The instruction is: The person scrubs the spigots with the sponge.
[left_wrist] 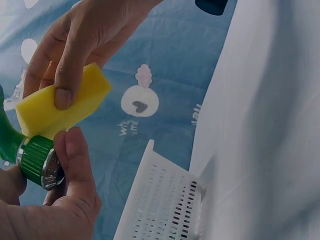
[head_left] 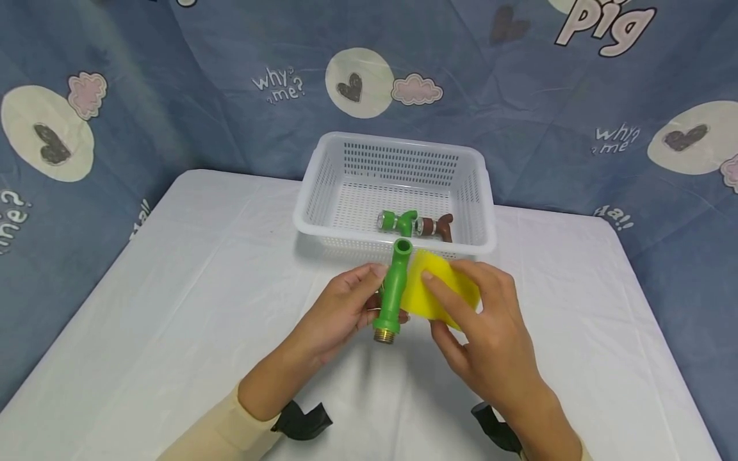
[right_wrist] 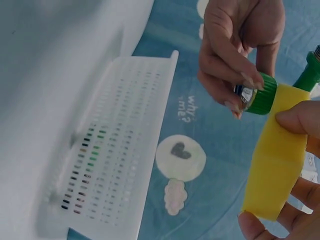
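Note:
A green faucet (head_left: 394, 288) with a brass threaded end is held up above the table, in front of the basket. My left hand (head_left: 340, 307) grips it by the ribbed green knob (left_wrist: 37, 161), which has a shiny metal cap. From the right, my right hand (head_left: 490, 326) pinches a yellow sponge (head_left: 432, 288) between thumb and fingers. In the right wrist view the sponge lies against the faucet body beside the knob. Part of the faucet is hidden behind the sponge there.
A white perforated plastic basket (head_left: 323, 232) stands at the back of the white-covered table (head_left: 173, 307). Inside it lie another green faucet (head_left: 398, 221) and a brown faucet (head_left: 436, 227). A blue printed cloth (head_left: 230, 115) hangs behind and around the table.

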A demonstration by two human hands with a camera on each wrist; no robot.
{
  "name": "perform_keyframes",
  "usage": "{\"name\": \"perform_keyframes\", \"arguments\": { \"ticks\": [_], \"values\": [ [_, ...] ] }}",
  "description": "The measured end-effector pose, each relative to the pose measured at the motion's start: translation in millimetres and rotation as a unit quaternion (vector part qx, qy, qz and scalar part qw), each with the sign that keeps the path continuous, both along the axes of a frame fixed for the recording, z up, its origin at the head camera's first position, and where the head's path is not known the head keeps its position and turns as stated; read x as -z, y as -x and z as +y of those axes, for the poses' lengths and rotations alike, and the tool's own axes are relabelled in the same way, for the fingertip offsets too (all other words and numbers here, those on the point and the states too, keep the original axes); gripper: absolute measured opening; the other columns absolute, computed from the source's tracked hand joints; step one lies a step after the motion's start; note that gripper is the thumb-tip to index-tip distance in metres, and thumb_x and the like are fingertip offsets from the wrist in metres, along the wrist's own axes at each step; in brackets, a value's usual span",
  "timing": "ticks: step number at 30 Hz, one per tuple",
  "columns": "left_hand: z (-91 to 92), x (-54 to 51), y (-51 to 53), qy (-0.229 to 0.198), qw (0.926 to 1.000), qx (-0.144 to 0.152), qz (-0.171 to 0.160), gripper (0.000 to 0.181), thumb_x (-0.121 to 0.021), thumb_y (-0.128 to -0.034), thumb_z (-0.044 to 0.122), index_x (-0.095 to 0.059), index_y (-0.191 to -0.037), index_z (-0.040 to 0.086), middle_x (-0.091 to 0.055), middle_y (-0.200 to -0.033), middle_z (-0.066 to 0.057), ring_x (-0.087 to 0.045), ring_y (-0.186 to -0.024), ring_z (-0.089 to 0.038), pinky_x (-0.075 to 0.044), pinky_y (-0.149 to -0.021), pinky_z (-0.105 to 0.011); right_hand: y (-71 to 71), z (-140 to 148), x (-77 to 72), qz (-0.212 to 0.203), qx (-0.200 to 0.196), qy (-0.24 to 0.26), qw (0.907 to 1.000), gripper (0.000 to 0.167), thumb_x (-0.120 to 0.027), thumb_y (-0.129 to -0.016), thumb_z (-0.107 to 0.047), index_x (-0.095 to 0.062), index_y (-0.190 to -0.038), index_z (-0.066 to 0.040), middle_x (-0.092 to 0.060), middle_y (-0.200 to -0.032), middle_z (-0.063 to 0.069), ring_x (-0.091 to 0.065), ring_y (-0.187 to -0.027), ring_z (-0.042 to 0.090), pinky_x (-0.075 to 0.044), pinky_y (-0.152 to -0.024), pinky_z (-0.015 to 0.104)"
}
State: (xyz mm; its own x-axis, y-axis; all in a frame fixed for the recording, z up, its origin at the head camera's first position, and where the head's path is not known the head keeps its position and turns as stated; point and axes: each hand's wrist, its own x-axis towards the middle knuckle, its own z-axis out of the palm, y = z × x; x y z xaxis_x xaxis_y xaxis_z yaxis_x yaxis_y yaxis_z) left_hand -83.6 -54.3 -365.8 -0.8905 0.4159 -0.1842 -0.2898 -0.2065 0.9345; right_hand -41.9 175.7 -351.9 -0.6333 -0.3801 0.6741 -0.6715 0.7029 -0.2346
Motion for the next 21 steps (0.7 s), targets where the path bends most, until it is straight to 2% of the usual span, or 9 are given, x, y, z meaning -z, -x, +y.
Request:
{"name": "perform_keyframes", "arguments": {
  "ticks": [5,9,12,15,21],
  "values": [
    [0.1,0.5,1.3,-0.005,0.9995,-0.03,-0.002,0.041,-0.053,-0.1118,0.033,-0.064,-0.127,-0.003,-0.07,-0.111,-0.017,-0.074,-0.091,-0.027,-0.062,-0.082,-0.032,-1.9,1.1,-5.7,0.019,0.0,0.053,0.9984,0.039,-0.062,-0.098,-0.026,-0.07,-0.133,-0.012,-0.055,-0.138,0.025,-0.049,-0.121,0.046,-0.042,-0.105,0.031],
    [1.6,1.5,1.0,0.009,0.9995,-0.029,-0.002,0.038,-0.053,-0.1117,0.032,-0.064,-0.121,-0.003,-0.069,-0.105,-0.011,-0.068,-0.089,-0.021,-0.059,-0.077,-0.027,-7.8,-2.4,-9.0,0.022,-0.034,0.091,0.9951,0.042,-0.057,-0.106,-0.038,-0.07,-0.131,-0.007,-0.055,-0.137,0.026,-0.05,-0.12,0.044,-0.039,-0.11,0.027],
    [2.5,1.9,-0.3,0.03,0.9994,-0.019,0.001,0.038,-0.054,-0.111,0.034,-0.065,-0.12,-0.002,-0.066,-0.1,-0.009,-0.065,-0.088,-0.021,-0.059,-0.077,-0.026,-8.9,-6.9,-9.7,0.03,-0.062,0.092,0.9933,0.039,-0.057,-0.107,-0.036,-0.07,-0.13,-0.006,-0.056,-0.134,0.027,-0.051,-0.118,0.044,-0.04,-0.11,0.027],
    [3.3,1.9,-1.7,0.04,0.9992,-0.006,0.007,0.039,-0.055,-0.1107,0.035,-0.066,-0.121,-0.001,-0.067,-0.101,-0.011,-0.066,-0.089,-0.022,-0.06,-0.077,-0.028,-7.4,-8.8,-10.4,0.057,-0.068,0.079,0.9929,0.034,-0.056,-0.107,-0.03,-0.071,-0.128,-0.008,-0.057,-0.131,0.028,-0.052,-0.116,0.045,-0.039,-0.111,0.029],
    [4.0,2.5,-2.6,0.022,0.9994,0.025,0.008,0.044,-0.053,-0.1112,0.036,-0.065,-0.122,-0.005,-0.069,-0.101,-0.014,-0.074,-0.091,-0.028,-0.064,-0.082,-0.039,-0.4,-7.3,-10.0,0.127,-0.066,0.052,0.9883,0.028,-0.055,-0.102,-0.016,-0.074,-0.121,-0.009,-0.06,-0.125,0.028,-0.052,-0.113,0.049,-0.041,-0.109,0.037]
  ]
}}
